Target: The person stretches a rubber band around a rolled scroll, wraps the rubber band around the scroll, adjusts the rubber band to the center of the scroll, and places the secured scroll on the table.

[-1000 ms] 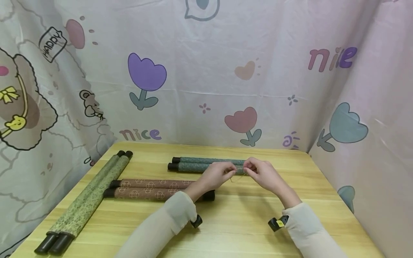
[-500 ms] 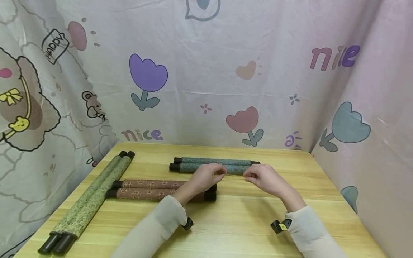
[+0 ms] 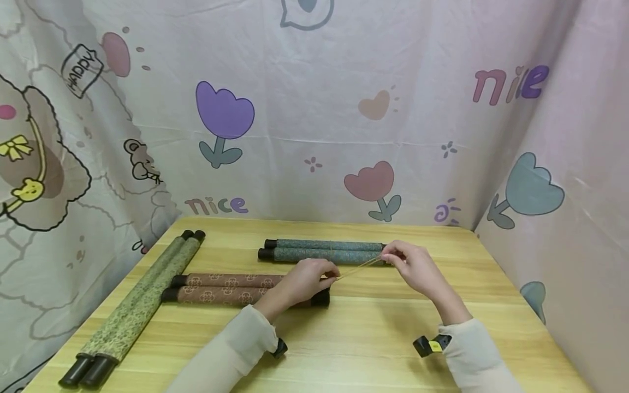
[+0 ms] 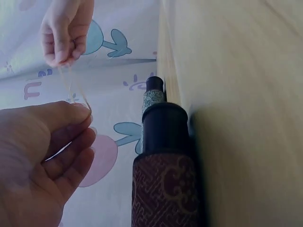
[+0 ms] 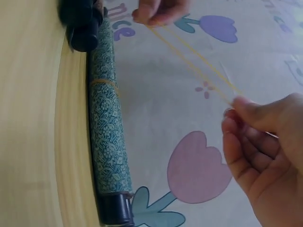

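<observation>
A thin yellow rubber band (image 3: 361,266) is stretched between my two hands above the table. My left hand (image 3: 307,278) pinches one end between thumb and forefinger, over the right part of the brown patterned scroll (image 3: 221,295). The other end is pinched by my right hand (image 3: 413,267), higher up and near the right end of the blue-green scroll (image 3: 304,255). In the right wrist view both strands run straight and taut. Another rubber band (image 5: 104,81) circles the middle of the blue-green scroll. My left hand and forearm hide part of the brown scroll.
A long green patterned scroll (image 3: 137,300) with dark end knobs lies slantwise along the table's left side. The wooden table (image 3: 491,338) meets a printed curtain (image 3: 295,109) at the back and both sides.
My hands have drawn apart, stretching the rubber band. The left hand has moved left and down, the right hand slightly right and up. The scrolls stay in place.
</observation>
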The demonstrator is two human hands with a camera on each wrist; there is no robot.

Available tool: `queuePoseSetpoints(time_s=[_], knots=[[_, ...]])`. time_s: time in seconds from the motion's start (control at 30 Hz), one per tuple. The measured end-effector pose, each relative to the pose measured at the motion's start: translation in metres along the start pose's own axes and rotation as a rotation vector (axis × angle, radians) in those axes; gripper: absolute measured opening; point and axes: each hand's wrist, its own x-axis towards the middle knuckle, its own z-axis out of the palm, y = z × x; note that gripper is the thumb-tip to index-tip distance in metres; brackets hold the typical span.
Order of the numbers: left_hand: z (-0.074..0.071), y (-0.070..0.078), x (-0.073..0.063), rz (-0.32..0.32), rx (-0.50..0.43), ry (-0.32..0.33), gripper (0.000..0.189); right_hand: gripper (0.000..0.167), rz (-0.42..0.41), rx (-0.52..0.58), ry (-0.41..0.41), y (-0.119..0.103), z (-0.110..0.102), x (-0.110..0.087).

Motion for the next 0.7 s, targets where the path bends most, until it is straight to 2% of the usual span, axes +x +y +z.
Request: queuePoseSetpoints(time_s=[0.07, 0.2, 0.3, 0.5, 0.7], knots=[[0.001, 0.001, -0.002, 0.007, -0.032, -0.015, 0.011, 0.006, 0.034, 0.097, 0.006, 0.002, -0.002, 0.001], [0.004, 0.0, -0.005, 0.002, -0.105, -0.029, 0.013, 0.011, 0.08, 0.362, -0.015, 0.005, -0.006, 0.001], [0.005, -0.003, -0.006, -0.036, -0.178, -0.02, 0.012, 0.013, 0.092, 0.454, -0.01, 0.008, -0.008, 0.001], [0.001, -0.008, -0.009, -0.16, -0.369, 0.017, 0.009, 0.012, 0.106, 0.417, -0.024, 0.011, -0.007, 0.002], [0.002, -0.008, -0.008, -0.197, -0.476, 0.02, 0.008, 0.012, 0.103, 0.441, -0.049, 0.01, -0.003, 0.003]])
